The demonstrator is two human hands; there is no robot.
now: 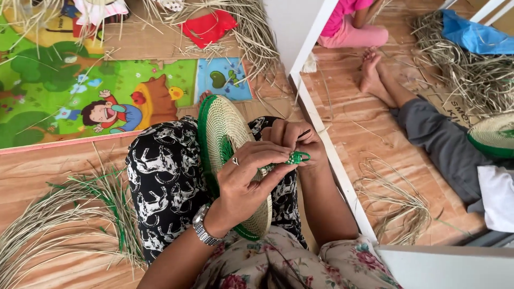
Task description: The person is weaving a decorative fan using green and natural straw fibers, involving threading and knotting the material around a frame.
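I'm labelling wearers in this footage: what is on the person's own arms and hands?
The left hand has a silver metal link watch at the wrist and a ring on one finger. The right hand shows nothing worn. Floral short sleeves end above the elbows.

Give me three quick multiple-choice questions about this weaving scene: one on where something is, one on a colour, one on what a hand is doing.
1. Where does the loose pile of pale and green straw lie?
A. On the floor at the person's left
B. On the play mat
C. In the person's lap

2. What colour is the rim of the woven disc?
A. Red
B. Green
C. Blue

3. What is the left hand doing?
A. Resting flat on the floor
B. Gripping the disc's edge
C. Holding a cup

Answers:
1 A: the straw pile is spread on the wooden floor beside the left knee.
2 B: the woven disc is pale with a green border.
3 B: the left hand, a watch on its wrist, closes on the disc's edge, while the right hand works a green strand there.
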